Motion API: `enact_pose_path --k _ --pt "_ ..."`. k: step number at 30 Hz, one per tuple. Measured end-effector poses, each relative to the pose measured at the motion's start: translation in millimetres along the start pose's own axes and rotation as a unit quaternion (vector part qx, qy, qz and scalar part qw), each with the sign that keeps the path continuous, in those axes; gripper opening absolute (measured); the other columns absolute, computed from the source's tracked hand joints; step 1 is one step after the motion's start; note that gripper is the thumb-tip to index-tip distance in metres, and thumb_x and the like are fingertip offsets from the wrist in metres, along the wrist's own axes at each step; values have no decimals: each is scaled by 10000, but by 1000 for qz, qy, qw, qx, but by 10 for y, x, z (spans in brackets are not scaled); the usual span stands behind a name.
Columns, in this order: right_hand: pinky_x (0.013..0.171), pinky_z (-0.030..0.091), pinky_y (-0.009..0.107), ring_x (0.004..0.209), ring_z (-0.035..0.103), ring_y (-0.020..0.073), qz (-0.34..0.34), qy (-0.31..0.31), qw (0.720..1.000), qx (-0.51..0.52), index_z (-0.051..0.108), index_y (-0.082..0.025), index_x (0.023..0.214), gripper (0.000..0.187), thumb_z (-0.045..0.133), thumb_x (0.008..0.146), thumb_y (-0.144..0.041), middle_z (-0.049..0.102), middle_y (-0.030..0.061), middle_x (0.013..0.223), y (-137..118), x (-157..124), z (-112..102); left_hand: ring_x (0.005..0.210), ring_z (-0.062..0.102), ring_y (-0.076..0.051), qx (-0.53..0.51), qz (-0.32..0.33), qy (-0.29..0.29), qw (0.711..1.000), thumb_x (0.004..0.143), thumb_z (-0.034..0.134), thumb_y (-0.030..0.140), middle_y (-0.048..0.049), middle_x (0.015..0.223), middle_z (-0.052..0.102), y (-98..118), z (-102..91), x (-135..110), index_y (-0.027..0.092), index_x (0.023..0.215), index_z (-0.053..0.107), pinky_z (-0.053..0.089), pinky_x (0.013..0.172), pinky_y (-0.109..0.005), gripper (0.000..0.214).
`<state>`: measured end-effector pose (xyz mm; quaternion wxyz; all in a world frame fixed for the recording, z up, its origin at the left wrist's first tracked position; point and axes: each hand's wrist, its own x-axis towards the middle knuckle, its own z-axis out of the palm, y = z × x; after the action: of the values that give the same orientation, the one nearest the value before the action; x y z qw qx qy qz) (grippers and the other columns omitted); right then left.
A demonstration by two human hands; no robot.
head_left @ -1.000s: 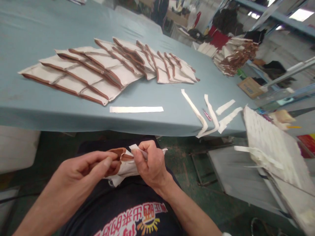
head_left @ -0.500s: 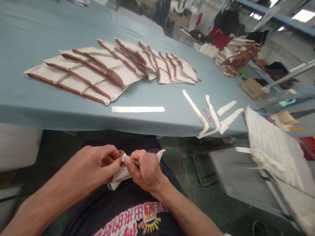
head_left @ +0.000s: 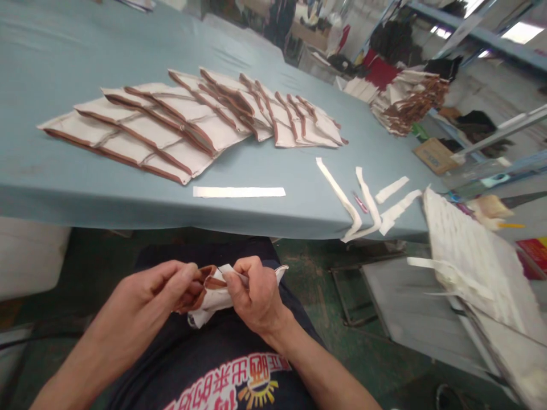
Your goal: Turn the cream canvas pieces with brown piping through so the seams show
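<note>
Over my lap I hold a white fabric piece with brown edging (head_left: 215, 300), bunched up between both hands. The fingers of my left hand (head_left: 156, 290) are closed on its brown edge at the left. My right hand (head_left: 255, 290) grips the white cloth, thumb pressed against the forefinger, and a pale corner sticks out past its far side. A thin dark tip shows by the right thumb, too small to name. On the table beyond lie several similar white pieces with brown edging (head_left: 145, 128), overlapping in a fanned row.
A blue-green cloth covers the table (head_left: 128, 205). Near its front edge lies a white strip (head_left: 239, 192); more bent strips (head_left: 342, 196) and a small purple tool (head_left: 359, 202) are to the right. A board with white strips (head_left: 465, 256) stands at the right.
My left hand has shifted left, away from the right hand, and more of the brown edging shows between them. The right hand has stayed nearly in place on the cloth.
</note>
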<state>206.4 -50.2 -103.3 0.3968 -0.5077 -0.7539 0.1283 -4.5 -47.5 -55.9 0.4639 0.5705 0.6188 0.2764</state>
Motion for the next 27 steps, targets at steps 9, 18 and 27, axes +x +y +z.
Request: enact_pose_path --k 9,18,27 --pt "552 502 242 508 642 155 10 5 1000 -15 640 -214 912 490 371 1150 -548 695 16 645 -29 78 -15 620 786 -222 35 28 20 999 859 667 594 -19 754 860 102 197 -111 269 835 840 566 587 -247 369" --pt "552 476 237 515 644 149 0 -10 1000 -18 663 -197 914 494 395 1147 -541 700 27 648 15 129 -103 635 717 -228 -19 3 -22 1000 871 648 636 -37 697 793 162 184 -22 231 725 796 567 585 -256 455" --pt "560 456 244 534 543 127 91 -20 991 91 603 -225 846 331 534 1043 -482 644 -16 670 -111 264 -292 598 521 -171 -112 -3 -96 989 893 676 642 6 610 584 170 107 60 225 582 672 469 545 -245 520"
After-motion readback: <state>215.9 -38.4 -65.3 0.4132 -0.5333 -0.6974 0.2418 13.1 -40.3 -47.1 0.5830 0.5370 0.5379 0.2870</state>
